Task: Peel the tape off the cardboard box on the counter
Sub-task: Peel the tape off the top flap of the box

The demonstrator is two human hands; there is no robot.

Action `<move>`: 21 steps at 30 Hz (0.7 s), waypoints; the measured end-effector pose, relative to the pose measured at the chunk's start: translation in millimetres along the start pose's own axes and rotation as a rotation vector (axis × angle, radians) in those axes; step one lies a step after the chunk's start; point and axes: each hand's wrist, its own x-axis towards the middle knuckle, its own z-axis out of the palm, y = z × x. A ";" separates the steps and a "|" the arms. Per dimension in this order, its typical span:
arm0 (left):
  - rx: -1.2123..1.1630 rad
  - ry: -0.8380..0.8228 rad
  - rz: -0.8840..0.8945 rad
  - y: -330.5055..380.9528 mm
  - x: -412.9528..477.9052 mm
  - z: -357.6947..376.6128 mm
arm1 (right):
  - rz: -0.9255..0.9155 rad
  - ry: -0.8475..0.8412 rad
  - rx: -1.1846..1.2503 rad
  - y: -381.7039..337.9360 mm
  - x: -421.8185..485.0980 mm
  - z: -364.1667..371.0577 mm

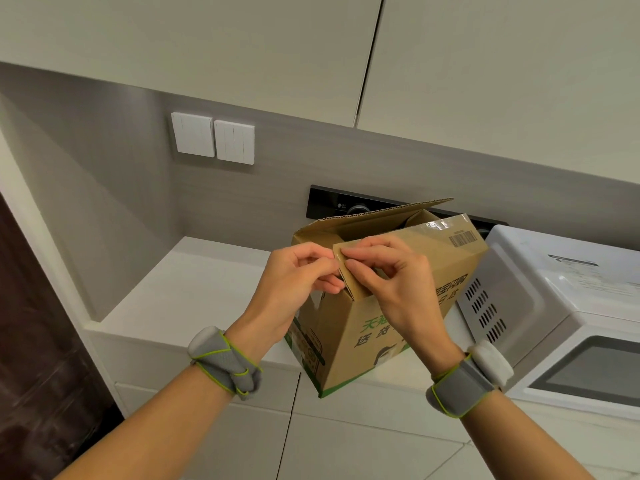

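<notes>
Only the head cam here, so one view to go through.

The cardboard box sits on the white counter, a bit toward 5 o'clock from the middle of the shot. There's a microwave close on its 3 o'clock side. The top is already partly open: the far flap stands up at 12 o'clock and the near flap is lifted a little.

Both hands meet at the near flap's corner, on the box's 10 o'clock side. The right hand has thumb and forefinger pinched on that corner, with the other fingers curled loosely. The left hand is curled up tight and pinching at the same edge. I honestly can't tell if it has a tape end between its fingers or just cardboard.

As for progress, I'd call it early to middle. The box isn't sealed shut anymore, but a glossy strip of clear tape is still stuck on the near flap by the barcode, around 1 o'clock. So most of the actual peeling looks left to do, starting from that corner.
</notes>
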 end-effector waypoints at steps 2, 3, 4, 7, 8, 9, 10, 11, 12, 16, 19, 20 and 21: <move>0.013 -0.004 0.007 -0.7 -0.7 -0.1 | -0.004 0.005 -0.005 0.5 -0.8 0.0; 0.021 -0.009 0.010 -1.0 -1.0 -0.3 | -0.004 0.006 -0.005 0.7 -1.1 -0.3; 0.027 -0.013 0.012 -1.2 -1.5 -0.5 | -0.004 0.007 -0.005 0.6 -1.4 -0.3; 0.031 -0.007 0.013 -1.3 -2.4 -0.7 | -0.002 0.007 -0.010 1.0 -1.6 0.5; 0.032 -0.005 0.014 -1.1 -2.5 -0.5 | -0.003 0.007 -0.011 1.0 -1.7 0.6; 0.031 -0.006 0.014 -1.1 -2.8 -0.2 | -0.003 0.007 -0.009 1.1 -1.7 0.5; 0.030 -0.009 0.014 -1.3 -3.1 -0.3 | -0.002 0.005 -0.005 1.0 -1.8 0.4; 0.030 -0.011 0.014 -1.6 -3.2 -0.3 | -0.001 0.003 -0.002 1.2 -1.9 0.3; 0.028 -0.012 0.013 -2.2 -3.5 -0.5 | 0.001 0.000 -0.001 1.3 -2.1 0.3; 0.012 0.007 0.009 -3.6 -3.2 1.2 | -0.002 0.002 -0.001 2.1 -2.2 0.7; 0.008 0.030 0.012 -4.4 -2.5 3.0 | -0.001 0.002 0.015 1.9 -2.9 0.9; 0.004 0.038 0.013 -4.8 -2.4 3.6 | -0.002 -0.001 0.015 1.6 -3.1 1.0; -0.001 0.046 0.014 -5.3 -2.2 4.2 | -0.003 -0.002 0.015 1.8 -3.1 1.4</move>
